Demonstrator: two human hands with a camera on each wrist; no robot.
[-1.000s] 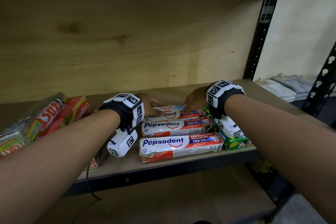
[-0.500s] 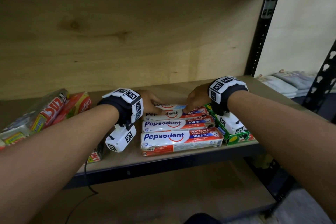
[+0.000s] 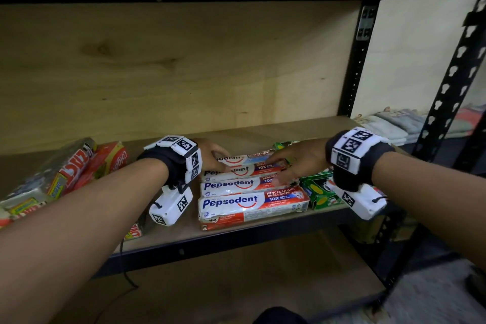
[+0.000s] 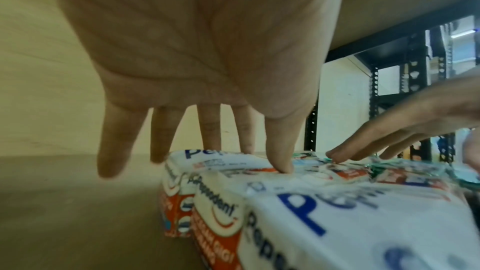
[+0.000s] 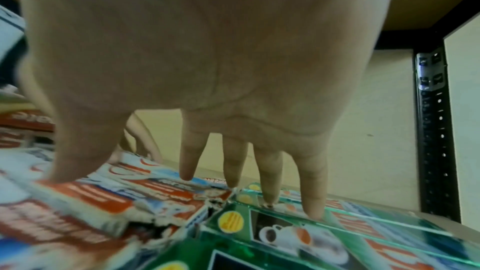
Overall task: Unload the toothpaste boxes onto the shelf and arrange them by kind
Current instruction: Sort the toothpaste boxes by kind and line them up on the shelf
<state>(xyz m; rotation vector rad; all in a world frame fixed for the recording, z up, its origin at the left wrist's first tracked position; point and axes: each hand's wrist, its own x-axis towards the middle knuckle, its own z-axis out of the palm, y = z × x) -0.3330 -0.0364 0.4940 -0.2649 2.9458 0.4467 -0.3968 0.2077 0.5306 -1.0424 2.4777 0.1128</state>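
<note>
Several white-and-red Pepsodent boxes point(image 3: 252, 202) lie side by side in a row running front to back on the wooden shelf point(image 3: 249, 131). My left hand point(image 3: 210, 156) is at the left end of the back boxes, fingers straight and spread, its thumb tip on a box top point(image 4: 283, 168). My right hand point(image 3: 294, 163) lies flat over the right ends of the back boxes, its fingertips point(image 5: 187, 176) touching both the Pepsodent boxes point(image 5: 103, 202) and the green boxes point(image 5: 285, 233) beside them. Neither hand grips anything.
Green boxes point(image 3: 319, 191) sit right of the Pepsodent row near the shelf's front edge. Red Colgate and other packs point(image 3: 105, 163) are piled at the left. A black steel upright point(image 3: 360, 60) bounds the shelf on the right. Folded cloths point(image 3: 394, 126) lie beyond it.
My right hand has flattened and spread toward the front across the right ends of the Pepsodent boxes. My left hand has stayed at the left end of the back boxes.
</note>
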